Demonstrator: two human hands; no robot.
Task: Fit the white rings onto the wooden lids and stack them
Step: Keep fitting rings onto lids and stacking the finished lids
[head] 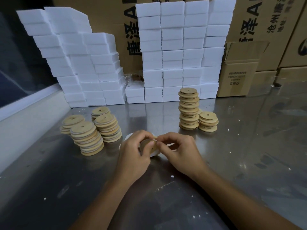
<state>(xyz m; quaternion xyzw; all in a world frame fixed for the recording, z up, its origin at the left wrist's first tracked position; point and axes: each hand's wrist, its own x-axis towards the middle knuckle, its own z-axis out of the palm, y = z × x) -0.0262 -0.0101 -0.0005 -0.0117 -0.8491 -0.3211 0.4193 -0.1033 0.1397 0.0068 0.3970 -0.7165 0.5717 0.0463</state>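
A round wooden lid [148, 145] with a small centre hole is held tilted just above the steel table [249, 146]. My left hand [134, 151] grips its left edge with thumb and curled fingers. My right hand [179, 150] pinches a thin white ring [155, 138] at the lid's upper right rim. More white rings [128, 136] lie on the table under and behind my hands, mostly hidden. Several leaning stacks of lids [88, 138] stand on the left. A tall stack [189, 108] and a short stack [208, 121] stand on the right.
A wall of white foam blocks [172, 52] runs along the back of the table, with cardboard boxes [239, 68] behind and to the right. White crumbs dot the table top. A pale ledge [25, 117] borders the left side.
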